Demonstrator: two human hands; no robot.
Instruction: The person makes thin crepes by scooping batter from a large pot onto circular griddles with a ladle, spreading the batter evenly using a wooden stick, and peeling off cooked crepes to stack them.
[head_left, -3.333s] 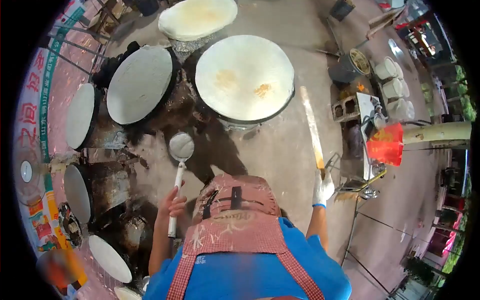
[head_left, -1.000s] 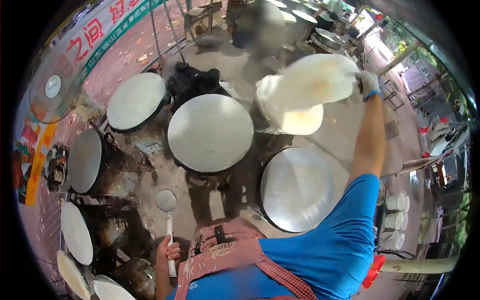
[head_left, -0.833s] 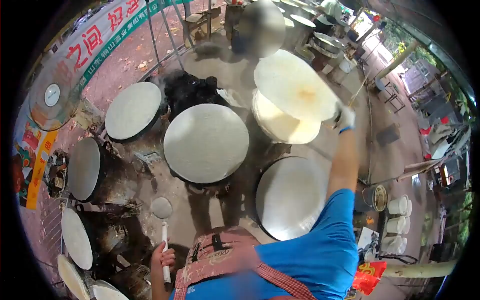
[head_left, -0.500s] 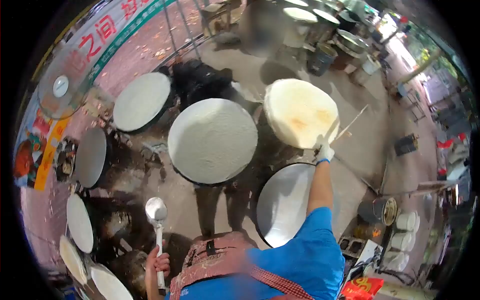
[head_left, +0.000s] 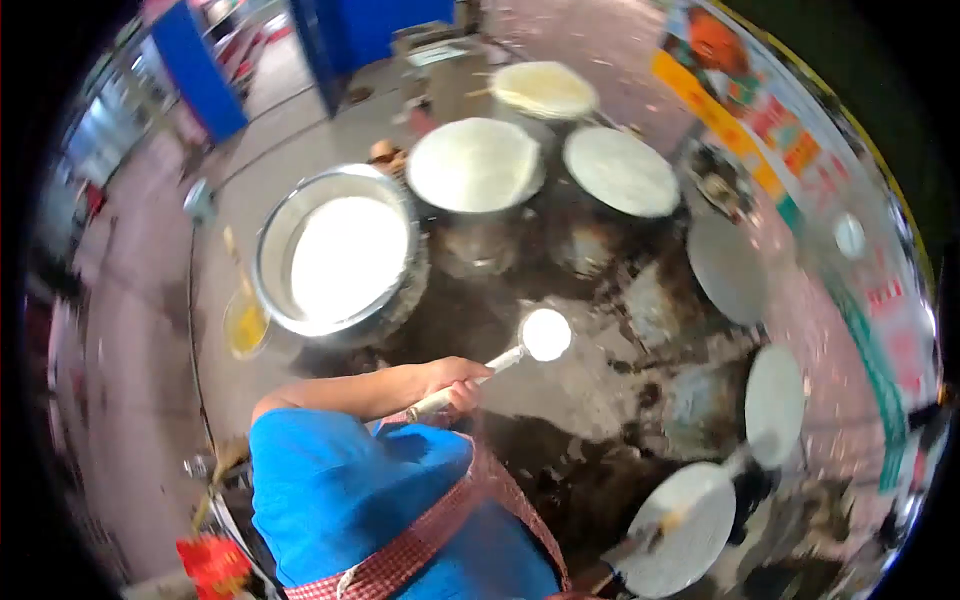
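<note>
My bare left hand (head_left: 458,383) is closed round the pale handle of a ladle (head_left: 547,335). Its round bowl shows bright white. The ladle is held out over the dark, stained floor, in front of the checked apron. To its left stands a large metal pot (head_left: 270,240) with white liquid (head_left: 348,260) in it. Beyond the ladle are a round griddle (head_left: 475,165) covered by a pale layer and a second pale-topped griddle (head_left: 620,170). My right hand is not in view.
More round griddles stand on the right: a grey one (head_left: 727,268), a pale one (head_left: 774,405) and one at the lower right (head_left: 685,535). A stack of pale flatbreads (head_left: 545,90) is at the back. A tub with yellow contents (head_left: 246,325) stands beside the pot.
The view has swung round to the left, bringing the metal pot into sight. The ladle stays in my left hand, now raised across the body. My gloved right hand has left the view.
</note>
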